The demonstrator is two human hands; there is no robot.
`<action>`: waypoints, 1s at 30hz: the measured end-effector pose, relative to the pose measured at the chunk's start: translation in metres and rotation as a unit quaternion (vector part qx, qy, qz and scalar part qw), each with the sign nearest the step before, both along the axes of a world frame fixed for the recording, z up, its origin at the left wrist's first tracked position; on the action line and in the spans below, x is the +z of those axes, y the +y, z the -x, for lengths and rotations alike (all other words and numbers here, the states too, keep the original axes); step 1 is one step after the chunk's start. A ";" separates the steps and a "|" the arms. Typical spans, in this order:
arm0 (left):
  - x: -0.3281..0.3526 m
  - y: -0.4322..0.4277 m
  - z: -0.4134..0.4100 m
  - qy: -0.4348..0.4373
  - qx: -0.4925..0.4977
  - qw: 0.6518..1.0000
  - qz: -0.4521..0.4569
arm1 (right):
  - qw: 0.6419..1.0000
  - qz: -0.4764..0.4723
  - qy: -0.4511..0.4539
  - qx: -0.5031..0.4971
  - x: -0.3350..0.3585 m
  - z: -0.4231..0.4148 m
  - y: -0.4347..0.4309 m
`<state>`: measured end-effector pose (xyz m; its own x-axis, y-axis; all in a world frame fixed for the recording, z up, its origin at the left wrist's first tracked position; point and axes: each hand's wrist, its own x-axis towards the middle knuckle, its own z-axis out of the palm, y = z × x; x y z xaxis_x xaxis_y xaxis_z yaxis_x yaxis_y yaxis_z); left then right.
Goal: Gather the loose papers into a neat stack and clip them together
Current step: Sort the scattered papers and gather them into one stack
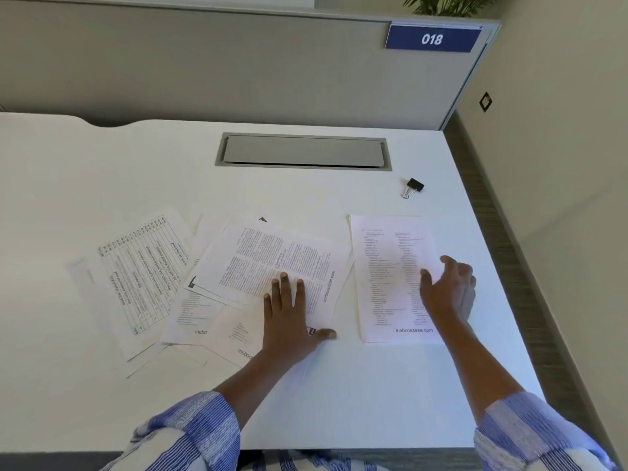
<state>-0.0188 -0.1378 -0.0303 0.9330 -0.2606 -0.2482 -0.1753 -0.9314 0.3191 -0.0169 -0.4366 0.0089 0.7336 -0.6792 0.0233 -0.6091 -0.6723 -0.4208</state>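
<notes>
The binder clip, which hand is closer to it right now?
Right. The right hand rests on the separate sheet below the binder clip; the left hand presses the overlapping papers, farther left.

head view: high, facing forward-down over white desk (339,385), close to hands.

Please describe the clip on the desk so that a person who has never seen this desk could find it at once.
Start at the grey cable hatch set into the white desk, then look to its right and a little nearer to the person. There the binder clip lies alone on bare desk, beyond the single sheet under the right hand. It is the only small black thing, with silver wire handles.
</notes>
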 end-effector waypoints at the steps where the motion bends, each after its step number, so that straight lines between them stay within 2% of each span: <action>1: -0.002 -0.001 0.002 -0.015 0.003 1.000 0.010 | 0.999 -0.001 -0.023 0.025 0.001 -0.001 0.010; 4: -0.008 0.000 0.007 -0.072 0.014 0.997 0.033 | 0.991 -0.084 -0.069 0.081 0.007 -0.006 0.047; 8: -0.002 0.006 0.002 -0.116 0.027 0.990 0.078 | 0.963 -0.261 -0.008 0.066 0.012 -0.017 0.094; 13: 0.019 0.032 -0.016 -0.153 0.075 0.966 0.193 | 0.880 -0.475 0.003 -0.022 0.019 -0.028 0.121; 15: 0.024 0.042 -0.019 -0.167 0.053 0.955 0.238 | 0.837 -0.546 0.001 -0.042 0.027 -0.035 0.120; 17: 0.027 0.055 -0.016 -0.179 0.008 0.953 0.243 | 0.801 -0.596 -0.004 -0.054 0.034 -0.044 0.117; 19: 0.025 0.062 -0.010 -0.182 -0.021 0.956 0.230 | 0.807 -0.590 0.016 -0.038 0.038 -0.051 0.113; 22: 0.019 0.075 -0.002 -0.187 -0.025 0.959 0.210 | 0.843 -0.529 0.079 0.057 0.041 -0.058 0.115; 25: 0.019 0.083 0.002 -0.162 0.086 0.961 0.207 | 0.876 -0.456 0.103 0.120 0.042 -0.061 0.118; 27: 0.030 0.086 0.002 -0.148 0.207 0.930 0.264 | 0.872 -0.462 0.105 0.127 0.041 -0.059 0.122; 28: 0.037 0.087 0.001 -0.122 0.278 0.901 0.309 | 0.867 -0.471 0.103 0.124 0.040 -0.056 0.124; 29: 0.044 0.091 -0.003 -0.076 0.354 0.858 0.364 | 0.863 -0.481 0.100 0.121 0.037 -0.054 0.128; 30: 0.053 0.093 -0.009 -0.012 0.431 0.787 0.441 | 0.859 -0.489 0.097 0.118 0.034 -0.051 0.131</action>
<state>-0.0093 -0.0446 0.0228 0.8596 0.4103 -0.3044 0.3841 -0.1263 0.9146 0.0341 -0.3054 0.0429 0.7789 -0.1356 -0.6123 -0.6272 -0.1687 -0.7604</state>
